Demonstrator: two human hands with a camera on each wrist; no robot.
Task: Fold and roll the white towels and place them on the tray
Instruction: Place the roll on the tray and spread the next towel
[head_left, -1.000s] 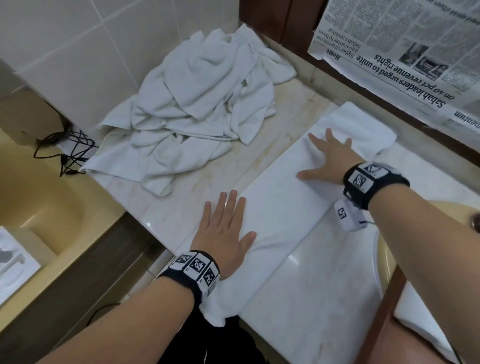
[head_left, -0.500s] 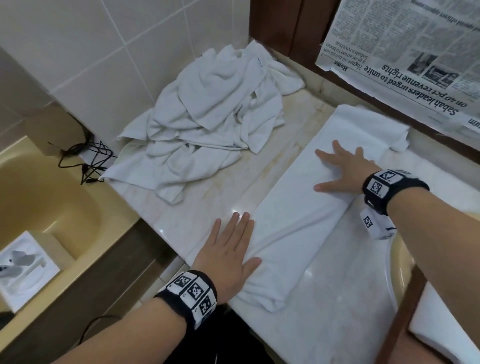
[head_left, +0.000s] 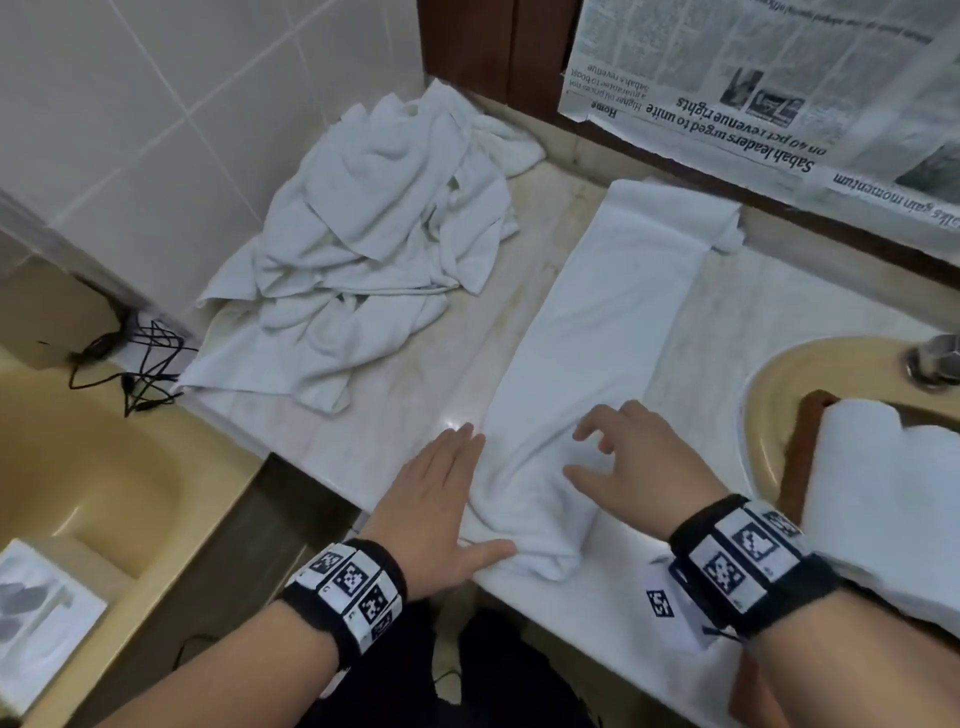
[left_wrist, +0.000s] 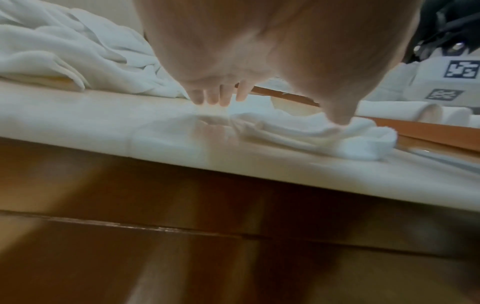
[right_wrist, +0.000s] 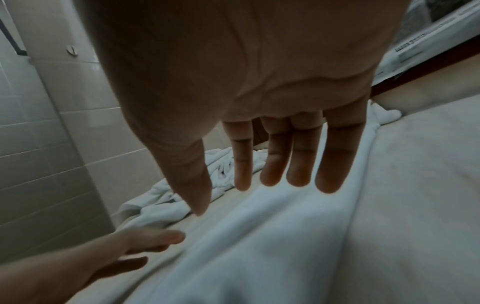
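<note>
Both hands sit at the near end of the long folded white towel (head_left: 597, 332), which lies as a narrow strip on the pale marble counter (head_left: 415, 405), running from the counter's front edge back toward the newspaper-covered wall (head_left: 779, 104). By the look of it the folding of this towel is done and the rolling is only starting, since the near end is bunched and slightly lifted rather than wound. Plenty is left: a crumpled heap of white towels (head_left: 374, 249) waits at the back left of the counter, well apart from the strip. On the right, the brown wooden tray (head_left: 800, 467) rests over the beige sink (head_left: 769, 395) and already carries finished white towel rolls (head_left: 883, 493). Left hand (head_left: 441, 504) lies flat and open, fingers straight along the strip's left edge, thumb touching the bunched end. Right hand (head_left: 634, 467) is open above the cloth, fingers loosely bent, gripping nothing.
</note>
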